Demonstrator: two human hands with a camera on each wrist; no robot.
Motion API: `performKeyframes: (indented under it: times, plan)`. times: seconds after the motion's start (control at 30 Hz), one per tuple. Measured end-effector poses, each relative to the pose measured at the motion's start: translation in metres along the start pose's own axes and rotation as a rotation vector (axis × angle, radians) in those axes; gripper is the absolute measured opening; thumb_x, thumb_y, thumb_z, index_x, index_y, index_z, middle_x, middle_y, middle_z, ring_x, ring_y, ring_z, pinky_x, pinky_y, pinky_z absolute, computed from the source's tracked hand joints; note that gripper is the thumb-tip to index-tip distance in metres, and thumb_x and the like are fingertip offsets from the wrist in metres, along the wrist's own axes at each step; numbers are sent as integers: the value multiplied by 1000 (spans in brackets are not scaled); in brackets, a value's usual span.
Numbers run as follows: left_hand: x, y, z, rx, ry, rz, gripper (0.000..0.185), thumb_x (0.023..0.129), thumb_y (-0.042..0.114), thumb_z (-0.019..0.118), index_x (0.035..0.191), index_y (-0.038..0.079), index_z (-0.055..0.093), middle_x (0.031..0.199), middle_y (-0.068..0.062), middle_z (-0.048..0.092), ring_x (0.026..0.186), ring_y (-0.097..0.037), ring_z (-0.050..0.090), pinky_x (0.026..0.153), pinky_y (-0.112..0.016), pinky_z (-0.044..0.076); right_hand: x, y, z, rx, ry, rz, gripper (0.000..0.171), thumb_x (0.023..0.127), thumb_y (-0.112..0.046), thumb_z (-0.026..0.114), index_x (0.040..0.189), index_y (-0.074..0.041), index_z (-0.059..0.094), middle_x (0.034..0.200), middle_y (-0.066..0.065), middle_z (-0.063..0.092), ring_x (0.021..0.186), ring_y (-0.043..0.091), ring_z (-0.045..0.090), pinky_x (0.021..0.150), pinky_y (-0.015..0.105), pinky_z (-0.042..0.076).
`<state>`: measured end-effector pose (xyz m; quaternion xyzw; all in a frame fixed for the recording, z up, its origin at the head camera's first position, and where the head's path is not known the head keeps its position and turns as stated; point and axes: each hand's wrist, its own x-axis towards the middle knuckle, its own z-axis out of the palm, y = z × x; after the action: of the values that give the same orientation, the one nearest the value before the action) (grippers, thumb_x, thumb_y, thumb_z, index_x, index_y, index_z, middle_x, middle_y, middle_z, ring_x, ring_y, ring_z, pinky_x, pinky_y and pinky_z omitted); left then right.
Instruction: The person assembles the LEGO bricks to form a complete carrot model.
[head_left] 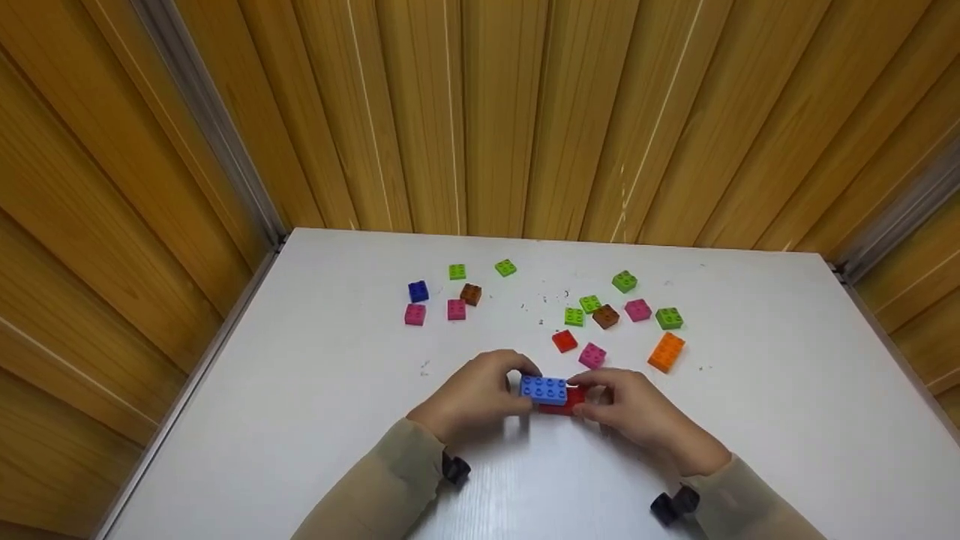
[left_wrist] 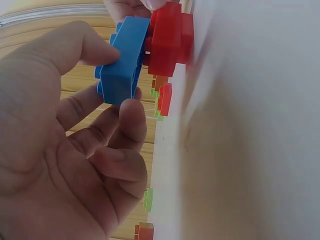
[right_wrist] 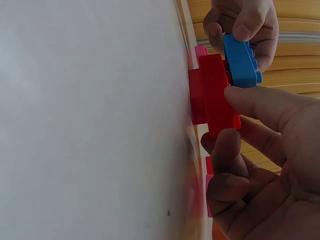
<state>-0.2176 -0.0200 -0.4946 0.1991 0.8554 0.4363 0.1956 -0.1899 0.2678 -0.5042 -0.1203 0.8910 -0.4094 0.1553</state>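
Note:
My left hand (head_left: 480, 394) pinches a light blue building brick (head_left: 544, 389) between thumb and fingers. Opposite it, my right hand (head_left: 630, 405) grips a red brick (right_wrist: 216, 95) at its right end. The blue brick overlaps the left part of the red one from above. In the left wrist view the blue brick (left_wrist: 124, 62) is tilted, its hollow underside facing the studs of the red brick (left_wrist: 165, 40); whether it is pressed on, I cannot tell. Beneath that brick another red piece (right_wrist: 198, 97) shows, close to the white table.
Loose bricks lie farther back on the white table (head_left: 315, 450): a small red one (head_left: 565, 341), a pink one (head_left: 592, 355), an orange one (head_left: 667, 352), a dark blue one (head_left: 418, 291), and several green, brown and pink ones. Wood-look panels (head_left: 495, 120) stand behind.

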Motion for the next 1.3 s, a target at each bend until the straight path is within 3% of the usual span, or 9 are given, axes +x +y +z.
performKeyframes:
  times: [0.3,0.6,0.8,0.87,0.93,1.1,1.3]
  plan:
    - [1,-4,1,18,-15,51,38,97,21,84,131,38,80,132,15,74,113,-18,65,108,-44,59,0,-1,1,-9,6,24,46,101,-27,88,145,-22,78,118,3,76,97,24,59,74,23,52]
    - [2,-3,5,77,-1,83,35,99,29,87,132,36,81,129,14,76,115,-13,66,111,-42,58,1,1,2,-32,21,-15,41,101,-26,87,141,-18,80,108,4,73,90,21,57,69,22,45]
    - [1,-2,6,-14,-25,46,30,103,33,85,132,36,80,134,8,76,85,-16,75,78,-31,65,1,1,2,-29,17,-23,40,102,-27,86,141,-19,81,119,6,76,98,21,58,73,23,46]
    - [1,-2,6,-23,-26,34,30,103,32,85,133,37,80,133,8,77,82,-17,75,73,-30,65,1,1,2,-35,15,-25,39,102,-27,85,141,-19,81,122,6,77,100,22,58,75,23,46]
    - [1,-3,6,-12,-19,26,30,103,33,86,132,38,80,133,9,77,91,-15,73,76,-31,65,0,0,1,-39,11,-15,39,103,-27,85,141,-21,81,121,6,76,99,22,58,74,24,46]
    - [1,-1,6,25,0,18,27,103,36,86,129,41,81,133,13,77,115,-14,67,103,-39,62,0,-2,0,-53,5,13,39,103,-30,85,141,-23,81,124,4,76,100,23,58,79,26,48]
    - [1,1,7,1,-1,-5,23,102,35,86,124,41,82,133,14,77,126,-17,66,123,-51,53,0,-2,1,-64,2,18,40,103,-30,85,142,-22,80,123,3,77,98,23,58,80,27,47]
